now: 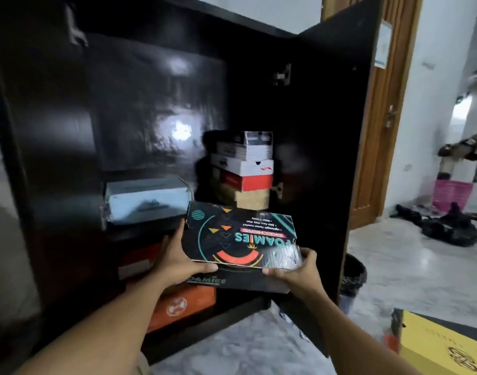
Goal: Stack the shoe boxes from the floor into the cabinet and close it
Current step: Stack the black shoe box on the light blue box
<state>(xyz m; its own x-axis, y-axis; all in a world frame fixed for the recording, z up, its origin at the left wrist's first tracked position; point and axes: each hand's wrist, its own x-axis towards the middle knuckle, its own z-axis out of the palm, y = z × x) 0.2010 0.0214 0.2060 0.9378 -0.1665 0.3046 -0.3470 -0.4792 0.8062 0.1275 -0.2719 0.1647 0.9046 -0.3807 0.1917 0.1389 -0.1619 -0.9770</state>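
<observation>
Cabinet (156, 85): dark wood, glossy.
Black box (240, 234): printed cardboard, slight sheen.
Floor (394, 266): polished marble-look tile.
Room door (372, 147): varnished wood.

Nine shoe boxes can be counted. One black cardboard shoe box with teal and orange FOAMIES print (240, 236) is held in two bare hands, left hand (176, 262) and right hand (299, 270).

One dark wooden cabinet (42, 131), two stacks inside.
- Right stack, four: black-and-white box (255, 143), white box with red mark (248, 167), red box (248, 182), tan kraft box (252, 199).
- Left stack, three sure: pale blue-grey box (148, 198), upper orange box (140, 257), lower orange box with white logo (186, 304). A dark layer between is too blurred to count.

One yellow box (443, 347) on the floor. One open cabinet door (326, 117). One brown wooden room door (375, 158). One pink basket (451, 194). One black bin (352, 277).
</observation>
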